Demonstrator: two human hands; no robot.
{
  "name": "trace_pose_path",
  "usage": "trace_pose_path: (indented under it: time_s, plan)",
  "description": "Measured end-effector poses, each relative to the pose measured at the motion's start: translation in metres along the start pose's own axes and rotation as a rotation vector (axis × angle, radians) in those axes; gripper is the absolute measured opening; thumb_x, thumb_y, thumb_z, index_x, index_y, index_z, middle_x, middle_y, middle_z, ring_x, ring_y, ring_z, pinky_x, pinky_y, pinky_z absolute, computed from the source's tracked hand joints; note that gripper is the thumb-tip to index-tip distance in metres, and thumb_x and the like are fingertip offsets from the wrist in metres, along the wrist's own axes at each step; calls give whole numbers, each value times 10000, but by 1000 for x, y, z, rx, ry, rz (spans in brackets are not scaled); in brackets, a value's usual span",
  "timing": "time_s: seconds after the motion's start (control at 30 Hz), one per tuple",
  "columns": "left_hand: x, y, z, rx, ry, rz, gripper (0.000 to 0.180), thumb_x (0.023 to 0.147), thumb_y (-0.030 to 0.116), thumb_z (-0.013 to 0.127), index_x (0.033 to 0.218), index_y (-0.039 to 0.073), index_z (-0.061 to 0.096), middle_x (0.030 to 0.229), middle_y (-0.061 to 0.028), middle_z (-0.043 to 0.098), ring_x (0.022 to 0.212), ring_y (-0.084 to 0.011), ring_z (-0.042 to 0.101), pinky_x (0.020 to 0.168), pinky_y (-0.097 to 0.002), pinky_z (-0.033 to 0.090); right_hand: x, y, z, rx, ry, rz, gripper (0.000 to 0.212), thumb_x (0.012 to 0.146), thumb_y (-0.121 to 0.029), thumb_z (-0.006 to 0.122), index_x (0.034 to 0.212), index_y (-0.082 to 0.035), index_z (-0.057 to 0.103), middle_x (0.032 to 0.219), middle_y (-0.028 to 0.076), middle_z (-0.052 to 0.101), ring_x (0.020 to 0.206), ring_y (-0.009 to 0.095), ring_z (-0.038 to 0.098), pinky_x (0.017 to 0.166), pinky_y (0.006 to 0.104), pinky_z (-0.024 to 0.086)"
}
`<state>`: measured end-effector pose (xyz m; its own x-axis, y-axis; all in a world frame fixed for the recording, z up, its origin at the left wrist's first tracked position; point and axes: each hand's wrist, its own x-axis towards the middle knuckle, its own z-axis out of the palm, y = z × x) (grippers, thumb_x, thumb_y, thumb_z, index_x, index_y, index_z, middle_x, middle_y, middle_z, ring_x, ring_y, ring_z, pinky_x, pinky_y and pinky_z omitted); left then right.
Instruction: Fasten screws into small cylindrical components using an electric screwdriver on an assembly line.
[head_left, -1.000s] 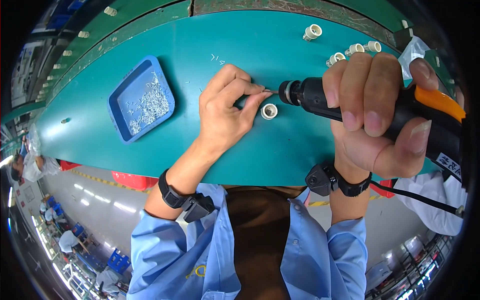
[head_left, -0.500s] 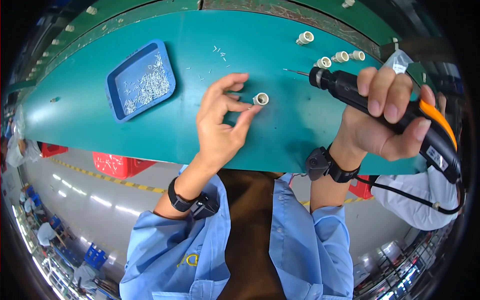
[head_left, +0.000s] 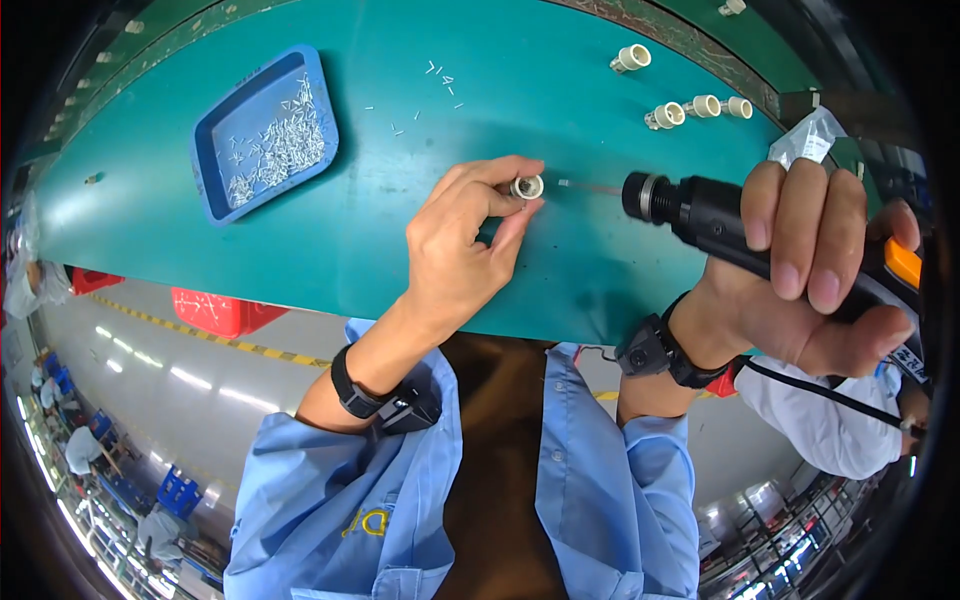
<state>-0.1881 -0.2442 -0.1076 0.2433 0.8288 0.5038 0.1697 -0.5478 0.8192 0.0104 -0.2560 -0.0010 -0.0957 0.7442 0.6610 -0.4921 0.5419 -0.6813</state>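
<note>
My left hand (head_left: pixel 470 235) is closed around a small cream lamp socket (head_left: pixel 528 187), pinched between thumb and fingers with its hollow end facing right. My right hand (head_left: pixel 815 250) grips a black electric screwdriver (head_left: pixel 715 212) with an orange lever, its cable trailing below. The thin bit is blurred and points left at the socket, a short gap away. A small silvery piece (head_left: pixel 564 183), perhaps a screw, sits at the bit's tip. To the left, a blue tray (head_left: pixel 203 170) holds a heap of small silvery screws (head_left: pixel 290 145).
Several more cream sockets (head_left: pixel 705 106) stand or lie at the far right of the green table (head_left: pixel 400 270). Loose screws (head_left: pixel 440 72) are scattered beyond my left hand. A clear plastic bag (head_left: pixel 808 137) lies at the right edge. A red stool (head_left: pixel 215 312) stands below the table's front edge.
My left fingers have closed around the socket, which was beside the fingertips before. The screwdriver's bit has come down level with the socket, and a silvery piece now shows at its tip.
</note>
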Motion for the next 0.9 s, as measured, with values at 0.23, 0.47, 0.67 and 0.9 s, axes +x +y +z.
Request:
trace_pose_path:
  time_s: [0.23,0.47,0.67,0.9]
  plan:
    - [0,3,0,-4,-10,-19,218,672,-103,687,687,-6,493,928,-149,663,763,-214,641,642,-273,515,12,-6,28,-178,-76,158,555,873,-425,525,1288,-78,398,799,-45,537,692,85,495,660,283,367]
    - [0,5,2,-22,17,-43,212,666,-95,682,691,0,494,915,-123,663,763,-226,628,642,-289,506,22,6,36,-287,-126,160,548,890,-426,480,1299,-73,389,799,-35,516,671,94,478,642,289,363]
    - [-1,3,4,-60,43,-47,217,651,-89,677,700,7,489,909,-91,653,766,-250,600,633,-315,491,32,9,24,-316,-295,293,507,906,-409,412,1282,-70,416,755,-34,483,631,100,464,607,300,365]
    - [-2,3,4,-65,47,-51,217,651,-88,674,709,11,489,911,-89,652,769,-256,600,631,-317,491,23,17,36,-319,-178,205,490,905,-392,402,1272,-68,421,742,-29,476,612,103,452,600,304,370]
